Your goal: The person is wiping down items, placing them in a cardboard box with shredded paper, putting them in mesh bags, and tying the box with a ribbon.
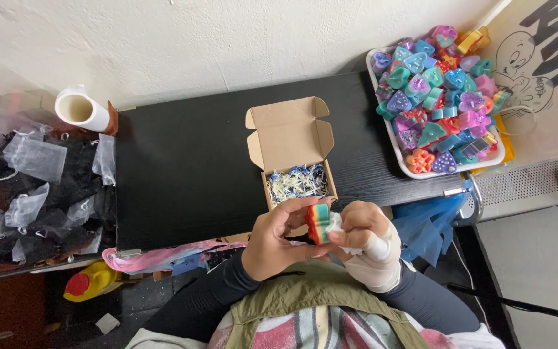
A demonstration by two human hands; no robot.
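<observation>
My left hand (pixel 274 242) grips a small rainbow-striped soap-like block (pixel 317 223) between thumb and fingers, just in front of my chest. My right hand (pixel 369 242), wrapped in white bandage across the palm and one finger, presses a small white cloth or tissue (pixel 335 223) against the block's right side. Directly beyond the hands an open brown cardboard box (pixel 290 139) sits on the black table (pixel 182 174), its lid flipped back and its base filled with white and blue shredded paper (pixel 296 181).
A white tray (pixel 414 171) heaped with several colourful shaped pieces sits at the table's right end. Clear organza pouches (pixel 30 158) and a white roll (pixel 80 108) lie left. A yellow bottle with a red cap (pixel 92 282) is on the floor; blue plastic (pixel 429 223) hangs right.
</observation>
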